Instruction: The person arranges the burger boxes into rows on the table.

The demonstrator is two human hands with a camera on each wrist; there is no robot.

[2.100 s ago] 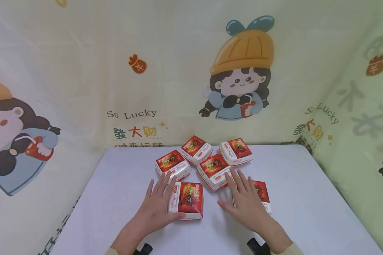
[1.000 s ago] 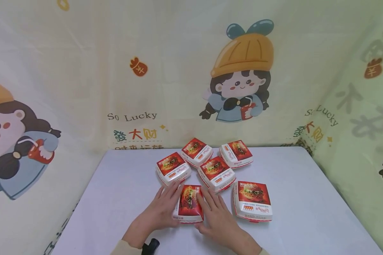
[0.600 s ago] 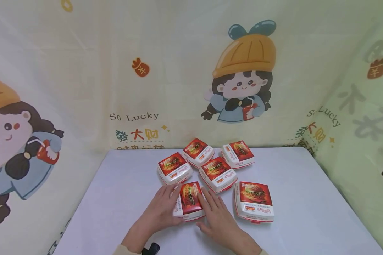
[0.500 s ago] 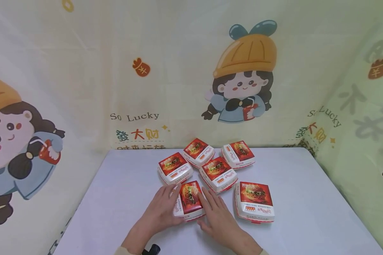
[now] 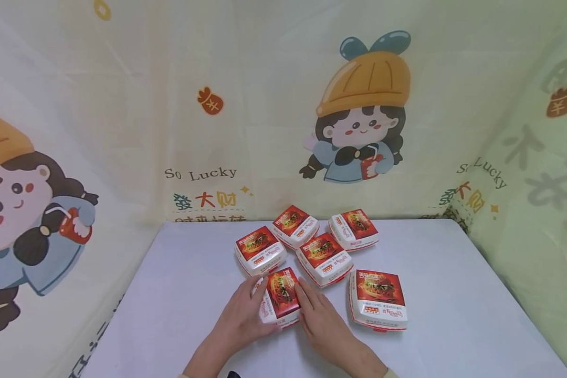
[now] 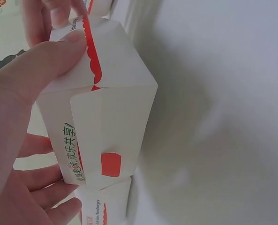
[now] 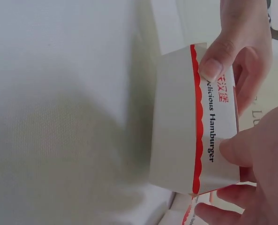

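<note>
Both hands are on one hamburger box (image 5: 284, 295), white with a red burger picture on its lid, at the table's near middle. My left hand (image 5: 241, 317) grips its left side; the left wrist view shows the thumb (image 6: 66, 54) against the front of the box (image 6: 115, 126) and fingers reaching round behind. My right hand (image 5: 325, 324) holds the right side. In the right wrist view its thumb (image 7: 239, 147) presses the lettered front of the box (image 7: 174, 122), above a red scalloped seam. The lid is down. The hands cover parts of both sides.
A matching box (image 5: 378, 299) stands alone to the right. Several more sit close together behind: a left box (image 5: 261, 251), a middle box (image 5: 325, 258), a rear box (image 5: 295, 226) and a rear right box (image 5: 353, 229). A cartoon-printed curtain (image 5: 274, 105) borders the white table (image 5: 179, 283).
My right hand has moved left from the right-hand box to the near middle one. Both hands have closed around that box, and it has turned slightly counterclockwise. The other boxes stay put.
</note>
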